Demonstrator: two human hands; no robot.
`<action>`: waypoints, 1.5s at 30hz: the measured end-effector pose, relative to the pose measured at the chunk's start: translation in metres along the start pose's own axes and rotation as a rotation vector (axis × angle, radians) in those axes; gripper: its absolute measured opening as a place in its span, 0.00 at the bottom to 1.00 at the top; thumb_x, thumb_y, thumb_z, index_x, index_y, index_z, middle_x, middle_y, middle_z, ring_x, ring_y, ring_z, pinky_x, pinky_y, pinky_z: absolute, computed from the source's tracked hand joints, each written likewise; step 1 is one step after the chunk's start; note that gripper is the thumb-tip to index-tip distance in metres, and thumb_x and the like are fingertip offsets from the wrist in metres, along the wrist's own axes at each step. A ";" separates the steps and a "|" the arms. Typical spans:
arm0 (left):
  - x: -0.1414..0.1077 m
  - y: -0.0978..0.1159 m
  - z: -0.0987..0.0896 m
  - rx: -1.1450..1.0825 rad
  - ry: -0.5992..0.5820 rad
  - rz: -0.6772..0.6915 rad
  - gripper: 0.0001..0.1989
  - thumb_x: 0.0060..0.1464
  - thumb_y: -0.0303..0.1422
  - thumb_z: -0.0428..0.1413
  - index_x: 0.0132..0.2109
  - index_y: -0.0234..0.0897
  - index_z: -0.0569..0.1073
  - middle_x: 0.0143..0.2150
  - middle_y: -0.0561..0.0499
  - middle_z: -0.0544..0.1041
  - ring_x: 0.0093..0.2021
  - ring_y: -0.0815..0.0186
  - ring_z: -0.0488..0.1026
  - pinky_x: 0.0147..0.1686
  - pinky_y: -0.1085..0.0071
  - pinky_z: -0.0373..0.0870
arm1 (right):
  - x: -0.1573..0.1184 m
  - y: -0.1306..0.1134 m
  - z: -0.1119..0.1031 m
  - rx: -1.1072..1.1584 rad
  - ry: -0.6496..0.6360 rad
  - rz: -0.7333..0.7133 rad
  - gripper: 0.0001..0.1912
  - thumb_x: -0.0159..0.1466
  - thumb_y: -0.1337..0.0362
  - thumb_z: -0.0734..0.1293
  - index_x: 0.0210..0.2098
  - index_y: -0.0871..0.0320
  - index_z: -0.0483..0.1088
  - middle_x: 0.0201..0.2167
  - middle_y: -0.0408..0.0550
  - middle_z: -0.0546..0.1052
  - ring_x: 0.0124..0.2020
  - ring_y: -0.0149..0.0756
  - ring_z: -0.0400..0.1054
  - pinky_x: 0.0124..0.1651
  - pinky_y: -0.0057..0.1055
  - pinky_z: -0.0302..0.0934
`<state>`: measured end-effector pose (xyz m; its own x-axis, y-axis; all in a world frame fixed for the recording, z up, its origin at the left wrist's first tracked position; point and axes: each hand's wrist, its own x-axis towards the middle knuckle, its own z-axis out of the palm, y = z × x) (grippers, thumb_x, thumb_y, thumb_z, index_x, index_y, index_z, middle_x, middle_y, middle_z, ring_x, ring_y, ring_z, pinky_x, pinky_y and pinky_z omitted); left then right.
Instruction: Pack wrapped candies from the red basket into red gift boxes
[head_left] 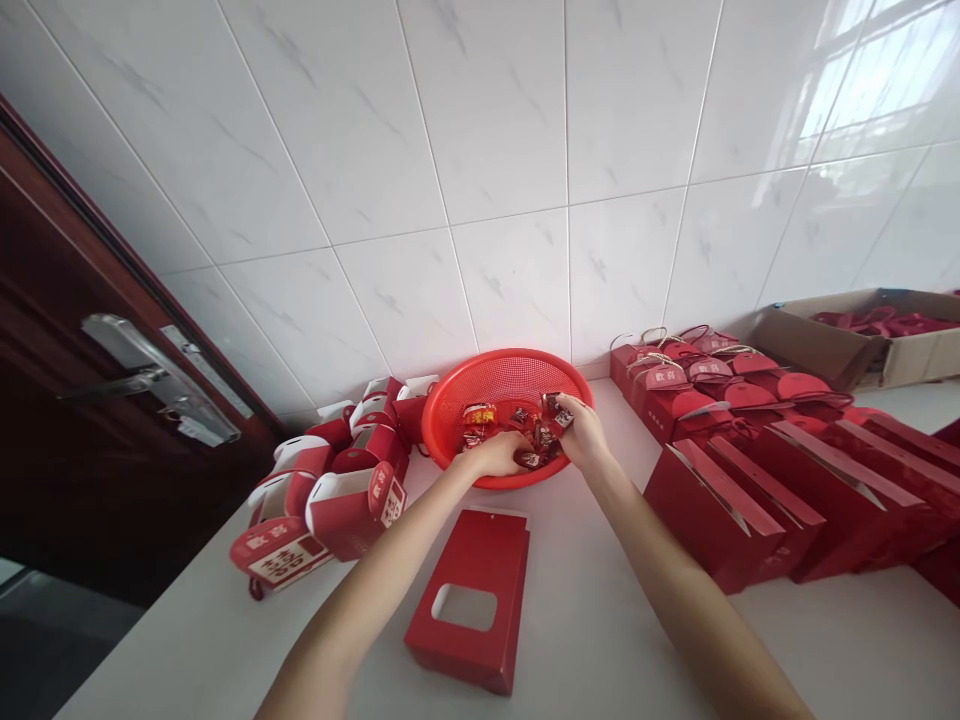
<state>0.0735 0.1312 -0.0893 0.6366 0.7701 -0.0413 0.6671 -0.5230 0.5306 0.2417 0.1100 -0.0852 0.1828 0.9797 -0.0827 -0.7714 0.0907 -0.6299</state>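
R grip (583,432) w/ wrapped sweet (562,415), L grip (498,456) unclear, at basket (448,388), red box (500,560) fgnd

My left hand (499,455) is hiding its fingertips among wrapped sweets (481,415). Small wrapper print is appearing illegible. The right edge is cutting off a cardboard box (921,355).

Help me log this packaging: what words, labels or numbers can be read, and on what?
"歡喜", apparently: rounded red cardboard flap, right; smaller print below illegible.
Too blurred: flap print and white label, red cardboard box, far left.
Too small: print on shiny wrapped packets in round red plastic basket.
No readable numbers.
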 end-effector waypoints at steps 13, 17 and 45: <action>-0.021 0.022 0.005 0.152 0.154 -0.180 0.13 0.49 0.25 0.57 0.40 0.40 0.82 0.38 0.46 0.84 0.40 0.54 0.80 0.37 0.70 0.69 | -0.011 0.005 0.007 -0.051 -0.018 0.015 0.08 0.43 0.69 0.74 0.24 0.55 0.74 0.26 0.41 0.77 0.30 0.34 0.70 0.33 0.30 0.67; -0.024 0.019 0.009 0.137 0.260 -0.240 0.17 0.50 0.22 0.56 0.45 0.39 0.82 0.43 0.43 0.84 0.47 0.52 0.80 0.44 0.67 0.71 | -0.014 0.010 0.009 -0.062 -0.032 0.022 0.09 0.44 0.69 0.74 0.25 0.55 0.73 0.26 0.41 0.77 0.29 0.34 0.70 0.33 0.31 0.67; -0.019 -0.010 0.016 -0.876 0.809 -0.251 0.16 0.39 0.39 0.66 0.35 0.34 0.81 0.36 0.46 0.84 0.42 0.53 0.79 0.46 0.61 0.74 | -0.016 0.020 0.007 -0.081 0.008 0.166 0.06 0.50 0.67 0.73 0.28 0.56 0.73 0.24 0.44 0.78 0.27 0.37 0.75 0.27 0.30 0.70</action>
<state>0.0615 0.1161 -0.1073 -0.1059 0.9832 0.1484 0.0511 -0.1436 0.9883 0.2186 0.0977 -0.0913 0.0624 0.9786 -0.1963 -0.7399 -0.0866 -0.6671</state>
